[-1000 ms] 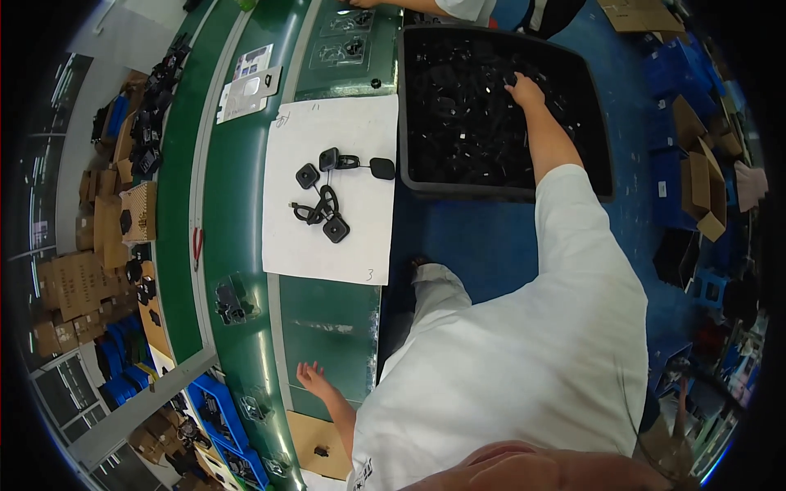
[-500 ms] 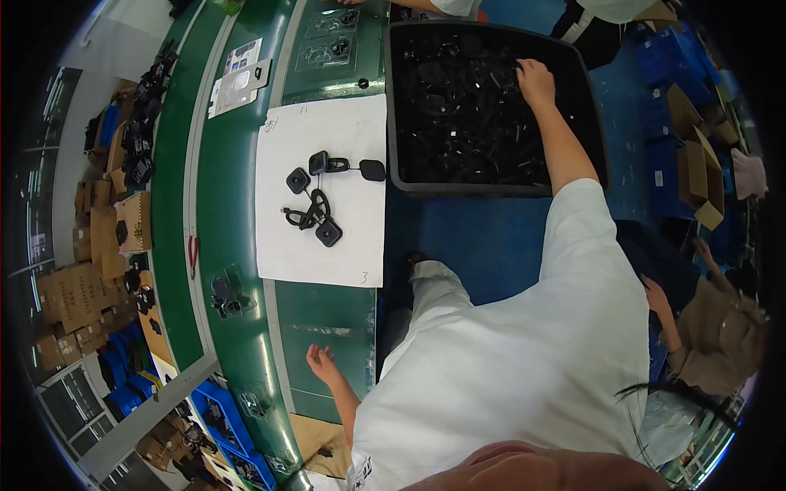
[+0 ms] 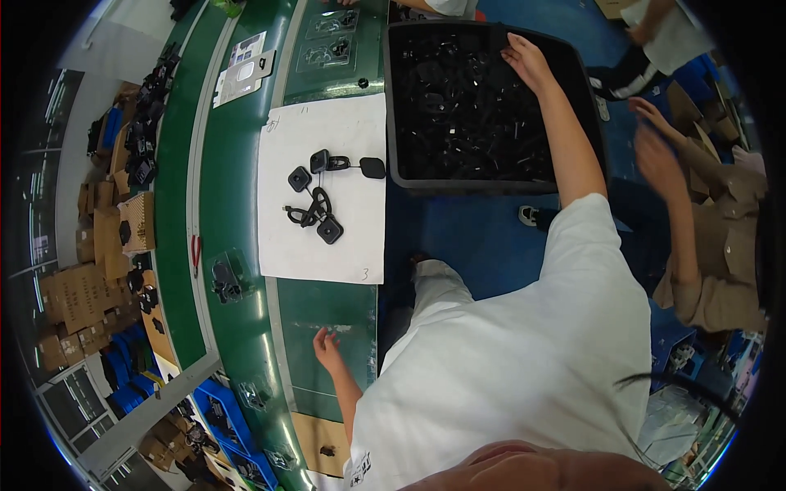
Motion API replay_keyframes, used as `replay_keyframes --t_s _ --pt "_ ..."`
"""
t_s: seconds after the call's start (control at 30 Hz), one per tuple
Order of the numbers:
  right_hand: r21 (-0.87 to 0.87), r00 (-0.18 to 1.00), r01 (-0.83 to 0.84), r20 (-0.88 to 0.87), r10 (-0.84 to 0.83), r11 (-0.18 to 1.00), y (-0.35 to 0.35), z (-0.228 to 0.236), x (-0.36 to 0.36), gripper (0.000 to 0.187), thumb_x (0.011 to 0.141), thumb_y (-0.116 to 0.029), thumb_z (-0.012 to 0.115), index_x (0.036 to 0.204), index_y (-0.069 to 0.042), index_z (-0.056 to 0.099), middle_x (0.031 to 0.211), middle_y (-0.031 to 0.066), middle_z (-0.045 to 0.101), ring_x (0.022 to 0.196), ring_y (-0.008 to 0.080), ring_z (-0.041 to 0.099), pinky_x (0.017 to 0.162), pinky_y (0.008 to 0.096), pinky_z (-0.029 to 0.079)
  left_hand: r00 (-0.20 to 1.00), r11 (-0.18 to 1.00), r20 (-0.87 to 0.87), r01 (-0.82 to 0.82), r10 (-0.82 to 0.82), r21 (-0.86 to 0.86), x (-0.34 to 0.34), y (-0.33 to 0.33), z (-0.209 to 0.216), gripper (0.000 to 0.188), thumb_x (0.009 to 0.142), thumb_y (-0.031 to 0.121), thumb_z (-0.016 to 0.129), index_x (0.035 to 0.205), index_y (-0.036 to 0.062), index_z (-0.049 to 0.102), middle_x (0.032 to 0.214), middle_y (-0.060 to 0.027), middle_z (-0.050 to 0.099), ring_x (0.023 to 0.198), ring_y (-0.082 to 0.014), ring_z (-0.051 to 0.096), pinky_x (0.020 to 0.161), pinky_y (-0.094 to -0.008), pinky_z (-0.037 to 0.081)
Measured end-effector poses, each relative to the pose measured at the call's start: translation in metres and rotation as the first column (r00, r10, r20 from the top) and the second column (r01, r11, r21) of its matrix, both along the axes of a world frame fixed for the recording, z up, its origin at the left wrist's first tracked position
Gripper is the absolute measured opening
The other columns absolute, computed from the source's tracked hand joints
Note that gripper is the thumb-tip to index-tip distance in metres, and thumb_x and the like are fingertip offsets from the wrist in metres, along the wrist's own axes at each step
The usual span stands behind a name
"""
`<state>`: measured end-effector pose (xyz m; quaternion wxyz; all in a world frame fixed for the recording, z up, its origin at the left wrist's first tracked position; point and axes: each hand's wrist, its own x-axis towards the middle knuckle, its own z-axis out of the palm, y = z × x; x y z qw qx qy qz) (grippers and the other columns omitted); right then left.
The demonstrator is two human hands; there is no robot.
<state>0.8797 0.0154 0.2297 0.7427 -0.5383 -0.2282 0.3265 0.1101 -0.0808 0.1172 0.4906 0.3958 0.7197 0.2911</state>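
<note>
Over the far part of a large black bin point(image 3: 393, 123), my right hand point(image 3: 528, 64) reaches with fingers stretched and apart, above a heap of small black parts point(image 3: 458, 106). Nothing shows clearly in its fingers against the dark heap. My left hand point(image 3: 327, 345) hovers above the green bench, open and loosely curled, holding nothing. Between the hands lies a white paper sheet point(image 3: 319, 254). On it rest black square devices: an upper one point(image 3: 319, 160), a middle one point(image 3: 299, 178) and a lower one point(image 3: 329, 230). A coiled black cable point(image 3: 315, 209) and a flat black square pad point(image 3: 372, 168) lie with them.
Clear plastic trays point(image 3: 228, 277) and red-handled pliers point(image 3: 196, 255) lie on the green bench point(image 3: 327, 311). A white card package point(image 3: 244, 78) sits farther off. At right, a co-worker in brown point(image 3: 720, 245) raises their hands; another person stands beyond. Blue bins point(image 3: 225, 417) hold dark parts.
My right hand has shifted slightly farther and left over the bin, its fingers now stretched leftward. My left hand has moved slightly away from me. The brown-clad co-worker has raised their hands.
</note>
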Motion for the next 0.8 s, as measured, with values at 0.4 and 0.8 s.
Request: replay_keyframes --t_s 0.4,0.8 --pt "0.619 0.044 -0.473 -0.694 0.718 0.627 -0.037 0.034 -0.284 0.02 0.093 -0.008 0.052 0.109 0.002 0.057 0.103 0.0142 0.063 0.086 0.0217 0.057 0.078 0.033 0.048 0.574 0.948 0.76 0.265 -0.304 0.179 0.161 0.061 0.084 0.056 0.102 0.039 0.048 0.148 0.0097 0.037 0.146 -0.0138 0.046 0.134 -0.0293 0.044 0.106 -0.0417 0.038" --pt "0.312 0.202 -0.785 -0.689 0.696 0.536 -0.068 0.012 -0.503 0.026 0.1 -0.017 0.048 0.117 -0.001 0.058 0.103 0.0088 0.063 0.085 0.0122 0.055 0.073 0.0244 0.046 0.955 0.773 0.186 0.066 -0.233 0.631 0.066 0.031 0.125 0.043 0.099 0.033 0.047 0.135 0.0094 0.051 0.14 -0.0104 0.052 0.132 -0.0316 0.046 0.105 -0.0444 0.038"
